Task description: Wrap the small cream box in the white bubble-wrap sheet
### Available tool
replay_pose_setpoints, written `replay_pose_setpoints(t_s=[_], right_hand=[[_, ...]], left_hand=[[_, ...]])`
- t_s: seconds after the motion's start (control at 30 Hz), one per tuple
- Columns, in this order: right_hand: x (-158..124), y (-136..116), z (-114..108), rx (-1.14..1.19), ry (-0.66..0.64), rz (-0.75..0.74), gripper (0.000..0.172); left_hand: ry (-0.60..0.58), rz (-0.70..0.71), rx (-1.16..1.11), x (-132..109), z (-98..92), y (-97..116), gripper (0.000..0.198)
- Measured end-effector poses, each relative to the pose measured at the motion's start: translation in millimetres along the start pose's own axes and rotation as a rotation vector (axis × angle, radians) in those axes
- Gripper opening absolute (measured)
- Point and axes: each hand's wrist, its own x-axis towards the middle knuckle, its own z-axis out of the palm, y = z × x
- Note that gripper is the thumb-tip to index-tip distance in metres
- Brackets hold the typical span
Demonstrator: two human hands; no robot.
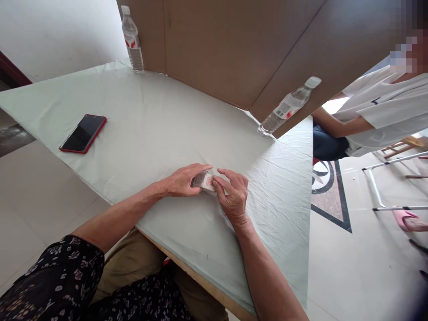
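Holds one small box (208, 182) in half-curled left hand (183, 180), touching it with bent right hand (233, 194), unclear in grip. Faces two bottles (133, 42) (287, 109), one phone (83, 133) on pale tablecloth (160, 120), above tiled floor (334, 272).

Your bench (207, 284) has a pale green cloth over it, creased toward your right, wood showing along the near edge. On your left: red-cased phone (83, 133), flat, dark screen up. Far side: brown cardboard panel (207, 49) standing up, with folds. You also get two clear capped bottles on the cloth (174, 116): left bottle (133, 42) by the panel's left end, right bottle (286, 109) by its right.
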Motion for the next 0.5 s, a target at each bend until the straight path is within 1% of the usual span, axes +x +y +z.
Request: replay_pose_setpoints(t_s=[0.07,0.13,0.33,0.43,0.5], right_hand=[[0.8,-2.7,-0.4,-0.005,0.028,-0.012,0.007],[0.6,-5.0,-0.4,0.022,0.04,0.037,0.01],[-0.7,-6.2,-0.9,0.156,0.044,0.318,0.013],[0.1,-4.6,-1.3,0.236,0.04,0.431,0.015],[0.9,-4.2,-1.4,0.29,0.044,0.485,0.017]], left_hand=[[-0.012,0.026,0.001,0.1,1.6,0.5,0.072],[-0.026,0.035,-0.007,0.2,3.2,1.1,0.072],[-0.11,-0.034,-0.083,-1.4,2.0,4.9,0.077],[-0.139,-0.092,-0.202,-1.8,-1.2,8.6,0.081],[-0.139,-0.142,-0.301,-1.0,-2.1,11.0,0.079]])
